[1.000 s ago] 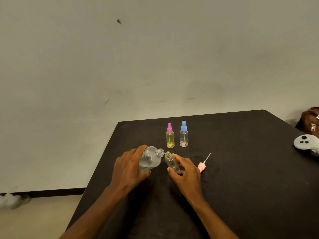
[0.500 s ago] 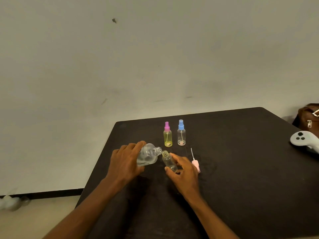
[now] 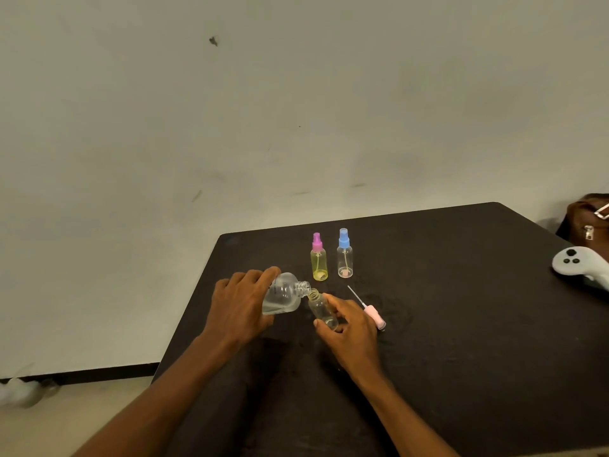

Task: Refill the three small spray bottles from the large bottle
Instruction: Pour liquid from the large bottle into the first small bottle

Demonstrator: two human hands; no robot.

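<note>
Plain grey wall, scuffed; matte black bench, rounded corner. Left hand grasps large bottle: clear, round-shouldered, tipped sideways, threaded neck at mouth of uncapped bottle. Right hand pinches that one, clear and tilted. Small bottles: three. Two stand upright behind, side by side: yellow bottle, pink cap; clear bottle, blue cap. One loose pink spray cap, thin tube, lies beside right hand.

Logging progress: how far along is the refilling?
Nothing looks clearly finished. Left hand tips the large clear bottle into the uncapped small clear bottle in the right hand; its pink spray cap lies alongside. Pink-capped yellow bottle and blue-capped clear bottle are left.
</note>
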